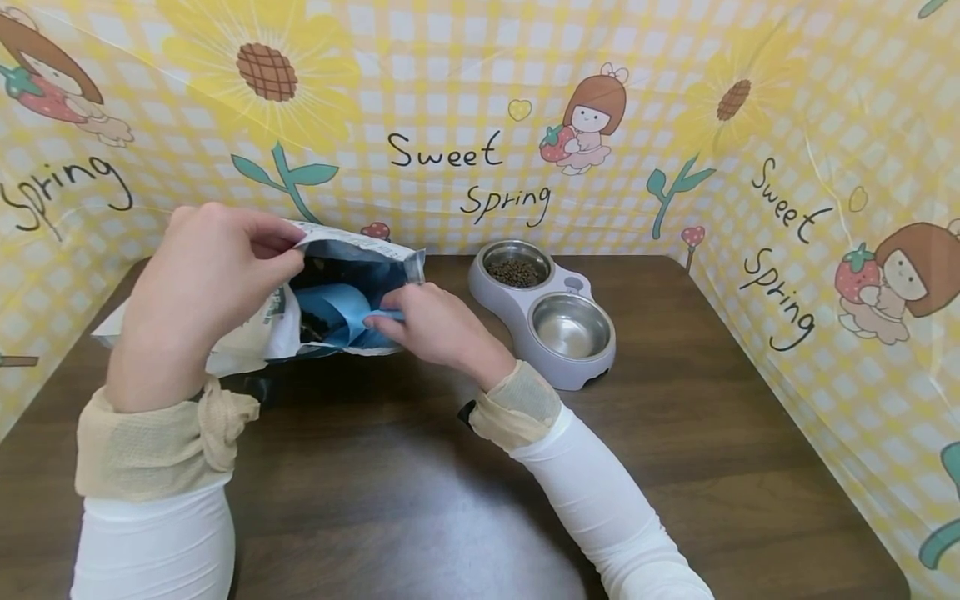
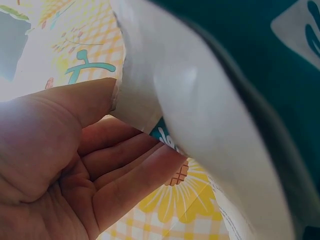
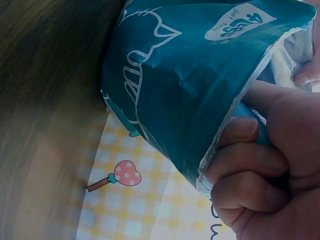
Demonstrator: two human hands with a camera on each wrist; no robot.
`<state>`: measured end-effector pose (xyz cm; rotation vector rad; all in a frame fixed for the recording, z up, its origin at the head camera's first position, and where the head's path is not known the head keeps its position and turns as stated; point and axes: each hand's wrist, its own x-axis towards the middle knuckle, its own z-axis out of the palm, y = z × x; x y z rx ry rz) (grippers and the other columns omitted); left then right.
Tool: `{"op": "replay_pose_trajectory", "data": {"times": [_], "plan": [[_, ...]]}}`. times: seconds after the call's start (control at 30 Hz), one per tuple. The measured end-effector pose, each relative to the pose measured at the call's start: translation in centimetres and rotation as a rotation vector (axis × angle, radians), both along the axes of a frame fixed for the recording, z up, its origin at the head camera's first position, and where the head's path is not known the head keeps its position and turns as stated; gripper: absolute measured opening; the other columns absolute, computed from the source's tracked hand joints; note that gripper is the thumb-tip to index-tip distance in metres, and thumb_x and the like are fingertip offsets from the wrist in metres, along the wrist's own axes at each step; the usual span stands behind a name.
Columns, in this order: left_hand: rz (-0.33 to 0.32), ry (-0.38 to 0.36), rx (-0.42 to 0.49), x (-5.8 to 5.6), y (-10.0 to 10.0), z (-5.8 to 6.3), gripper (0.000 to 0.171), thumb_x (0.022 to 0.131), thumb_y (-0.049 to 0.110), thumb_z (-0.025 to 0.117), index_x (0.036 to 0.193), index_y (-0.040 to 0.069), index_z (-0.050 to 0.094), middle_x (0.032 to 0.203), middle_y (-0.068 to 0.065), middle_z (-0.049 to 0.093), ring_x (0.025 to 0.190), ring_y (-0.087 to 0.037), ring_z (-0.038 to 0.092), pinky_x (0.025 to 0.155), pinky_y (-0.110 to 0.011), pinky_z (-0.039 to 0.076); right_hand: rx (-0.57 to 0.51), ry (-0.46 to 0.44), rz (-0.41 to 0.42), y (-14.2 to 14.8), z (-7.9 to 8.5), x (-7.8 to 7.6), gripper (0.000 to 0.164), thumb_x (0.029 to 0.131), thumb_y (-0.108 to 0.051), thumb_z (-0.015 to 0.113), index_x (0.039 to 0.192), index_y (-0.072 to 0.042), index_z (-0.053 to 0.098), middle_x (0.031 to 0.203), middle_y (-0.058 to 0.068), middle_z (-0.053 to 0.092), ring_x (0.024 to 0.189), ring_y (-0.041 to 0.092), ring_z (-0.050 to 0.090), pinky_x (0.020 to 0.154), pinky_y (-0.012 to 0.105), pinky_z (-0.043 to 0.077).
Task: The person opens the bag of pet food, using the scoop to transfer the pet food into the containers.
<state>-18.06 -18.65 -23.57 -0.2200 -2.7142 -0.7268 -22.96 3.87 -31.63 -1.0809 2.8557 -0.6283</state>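
My left hand pinches the upper rim of a pet food bag between thumb and fingers, and the bag's mouth gapes toward me. Teal with white print on its outside, the bag lies tilted on the table. My right hand grips the handle of a light blue scoop at the mouth. The scoop's bowl is inside the bag, near dark kibble that is partly hidden. In the right wrist view, curled fingers wrap the blue handle beside the bag's edge.
A grey double pet bowl stands right of the bag. Its far steel dish holds brown kibble; the near steel dish shows bare metal. The brown wooden table meets yellow checked cloth walls at the back and sides.
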Motion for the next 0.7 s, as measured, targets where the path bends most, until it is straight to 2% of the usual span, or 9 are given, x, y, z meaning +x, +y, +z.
{"op": "replay_pose_trajectory", "data": {"times": [0.23,0.37,0.53,0.7], "plan": [[-0.004,-0.001,0.009,0.03,-0.11,-0.02,0.028,0.099,0.020,0.072,0.117,0.003,0.083,0.105,-0.023,0.084,0.100,-0.040,0.081,0.065,-0.005,0.034,-0.058,-0.087,0.016,0.03,0.02,-0.27,0.042,0.112,-0.039,0.060,0.076,-0.018,0.063,0.066,-0.008,0.049,0.061,0.007,0.049,0.062,0.022,0.039],[-0.003,-0.003,0.009,0.00,-0.08,-0.01,0.028,0.099,0.020,0.072,0.117,0.003,0.083,0.105,-0.023,0.084,0.100,-0.040,0.081,0.069,-0.011,0.038,-0.089,-0.156,0.024,-0.05,-0.04,-0.35,0.044,0.112,-0.039,0.059,0.075,-0.017,0.063,0.064,-0.008,0.048,0.059,0.008,0.048,0.059,0.022,0.037],[-0.002,-0.013,0.010,0.01,-0.05,-0.03,0.028,0.099,0.021,0.072,0.118,0.003,0.083,0.105,-0.022,0.084,0.100,-0.040,0.081,0.070,-0.013,0.040,-0.118,-0.256,-0.027,0.06,-0.04,-0.57,0.051,0.113,-0.039,0.059,0.067,-0.017,0.057,0.059,-0.009,0.042,0.055,0.008,0.041,0.056,0.022,0.033],[-0.004,-0.007,0.017,0.02,-0.11,-0.07,0.028,0.099,0.021,0.073,0.117,0.003,0.083,0.105,-0.023,0.084,0.100,-0.040,0.081,0.068,-0.009,0.036,-0.157,-0.348,-0.106,0.62,0.42,-0.80,0.055,0.111,-0.039,0.061,0.062,-0.015,0.059,0.054,-0.008,0.044,0.051,0.010,0.042,0.054,0.024,0.033]]}}
